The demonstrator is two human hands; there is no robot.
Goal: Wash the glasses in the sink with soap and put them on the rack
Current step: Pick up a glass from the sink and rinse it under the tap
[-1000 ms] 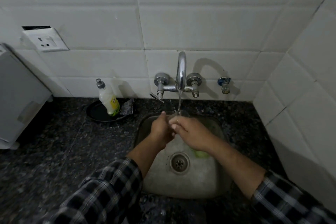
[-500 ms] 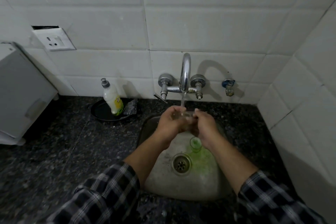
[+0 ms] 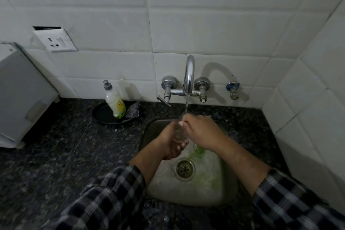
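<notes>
A clear glass point(image 3: 179, 130) stands upright over the steel sink point(image 3: 220, 186), under the running water from the chrome tap point(image 3: 189, 74). My left hand point(image 3: 171, 143) grips it from below and from the left. My right hand point(image 3: 202, 130) pinches its rim from the right, fingers at the mouth. A green glass point(image 3: 199, 150) lies on the sink floor below my right hand, partly hidden, with green foam around the drain point(image 3: 185, 169). A soap bottle point(image 3: 114, 100) stands on a black dish point(image 3: 104, 115) left of the sink. No rack is in view.
Dark granite counter point(image 3: 65, 155) surrounds the sink. A white appliance point(image 3: 20, 91) stands at the far left under a wall socket point(image 3: 56, 40). A small blue-handled valve point(image 3: 233, 89) sits on the tiled wall right of the tap. Tiled wall closes the right side.
The clear glass has come a little lower under the stream and my left hand has shifted down to its base. My right hand has moved onto the rim. The camera drifted slightly.
</notes>
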